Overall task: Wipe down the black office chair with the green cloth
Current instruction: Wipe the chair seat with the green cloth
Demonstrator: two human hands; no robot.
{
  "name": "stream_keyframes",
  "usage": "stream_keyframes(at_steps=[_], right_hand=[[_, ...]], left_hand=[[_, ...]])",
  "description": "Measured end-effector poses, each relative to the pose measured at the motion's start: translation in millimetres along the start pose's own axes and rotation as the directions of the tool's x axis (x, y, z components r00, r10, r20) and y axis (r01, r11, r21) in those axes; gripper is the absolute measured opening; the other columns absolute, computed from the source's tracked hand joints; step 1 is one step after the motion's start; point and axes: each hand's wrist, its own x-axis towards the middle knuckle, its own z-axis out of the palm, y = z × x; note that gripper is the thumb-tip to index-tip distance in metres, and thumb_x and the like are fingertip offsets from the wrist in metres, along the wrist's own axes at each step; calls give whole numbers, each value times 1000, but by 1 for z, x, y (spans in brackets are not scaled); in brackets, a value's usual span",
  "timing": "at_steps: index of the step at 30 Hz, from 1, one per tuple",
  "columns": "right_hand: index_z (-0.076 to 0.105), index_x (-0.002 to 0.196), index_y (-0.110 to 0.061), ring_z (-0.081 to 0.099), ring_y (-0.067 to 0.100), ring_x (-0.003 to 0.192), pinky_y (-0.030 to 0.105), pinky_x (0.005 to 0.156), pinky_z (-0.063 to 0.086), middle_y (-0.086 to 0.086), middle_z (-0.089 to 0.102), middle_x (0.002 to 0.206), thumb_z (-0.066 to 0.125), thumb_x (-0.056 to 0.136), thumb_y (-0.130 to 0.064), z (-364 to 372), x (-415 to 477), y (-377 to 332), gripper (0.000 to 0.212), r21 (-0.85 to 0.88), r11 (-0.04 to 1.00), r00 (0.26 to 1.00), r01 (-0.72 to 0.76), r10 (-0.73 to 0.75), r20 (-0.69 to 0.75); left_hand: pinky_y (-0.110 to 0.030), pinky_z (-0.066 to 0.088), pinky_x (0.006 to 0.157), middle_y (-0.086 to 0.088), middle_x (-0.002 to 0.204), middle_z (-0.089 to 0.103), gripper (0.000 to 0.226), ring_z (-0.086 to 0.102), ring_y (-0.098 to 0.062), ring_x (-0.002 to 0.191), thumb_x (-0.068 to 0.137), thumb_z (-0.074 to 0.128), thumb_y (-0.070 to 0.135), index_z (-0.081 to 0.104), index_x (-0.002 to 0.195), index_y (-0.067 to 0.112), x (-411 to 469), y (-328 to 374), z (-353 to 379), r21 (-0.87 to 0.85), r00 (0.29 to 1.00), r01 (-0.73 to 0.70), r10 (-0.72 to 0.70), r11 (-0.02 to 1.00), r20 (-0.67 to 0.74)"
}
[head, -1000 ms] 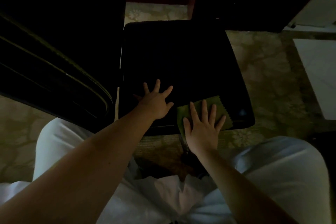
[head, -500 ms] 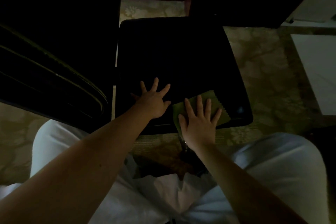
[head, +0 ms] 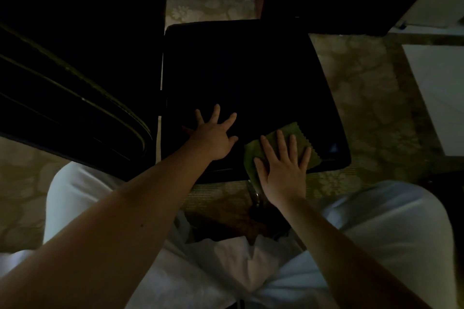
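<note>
Your right hand [head: 283, 168] lies flat, fingers spread, on the green cloth [head: 278, 148] at the near edge of the black office chair [head: 238, 78] seat, so press evenly and wipe in overlapping strokes while your spread left hand [head: 213, 137] steadies the seat.

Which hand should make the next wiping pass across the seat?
Right. The right hand lies flat on the green cloth at the near edge of the chair seat; the left hand rests bare on it.

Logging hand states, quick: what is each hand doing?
Left hand: open, flat on the chair seat.
Right hand: open, pressing the green cloth.
</note>
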Motion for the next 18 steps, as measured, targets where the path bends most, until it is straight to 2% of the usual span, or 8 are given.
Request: stream_keyframes(at_steps=[5, 8, 11, 14, 18], right_hand=[[11, 160, -40, -12, 36, 155, 67, 117, -13, 3, -1, 170, 11, 99, -69, 2, -2, -21, 68, 23, 999, 999, -31, 30, 42], [14, 160, -41, -5, 35, 156, 70, 118, -7, 2, 7, 170, 14, 101, -67, 4, 0, -13, 65, 1, 1000, 1000, 3, -3, 18], [20, 160, -38, 2, 34, 156, 69, 118, -2, 3, 16, 169, 15, 102, -64, 4, 3, -3, 64, 13, 1000, 999, -27, 27, -22], [19, 160, -35, -3, 36, 156, 68, 119, -6, 5, 10, 170, 14, 101, -64, 5, 1, -13, 66, 50, 996, 997, -70, 72, -30], [16, 161, -36, -3, 38, 155, 71, 118, -3, 6, 7, 170, 13, 100, -67, 8, -5, -20, 68, 26, 999, 999, -31, 31, -18]], left_hand=[[-77, 6, 115, 1, 167, -26, 68, -21, -47, 150, 105, 34, 57, -7, 158, 49, 1, 3, 3, 8, 1000, 16, -16, 1000, -18], [-76, 6, 115, 1, 167, -25, 67, -20, -46, 151, 105, 31, 58, -9, 158, 48, 0, -2, 6, 22, 999, -8, 9, 1000, -41], [-74, 4, 117, 1, 168, -23, 64, -18, -43, 152, 106, 28, 57, -8, 158, 48, -9, -11, 14, 49, 994, -66, 71, 997, -87], [-69, 2, 120, 3, 169, -20, 63, -17, -37, 154, 106, 29, 57, -5, 158, 49, -17, -18, 20, 74, 989, -97, 104, 993, -108], [-67, 5, 121, 5, 170, -10, 59, -10, -32, 156, 106, 35, 53, 6, 158, 50, -13, -21, 9, 56, 987, -115, 120, 992, -107]])
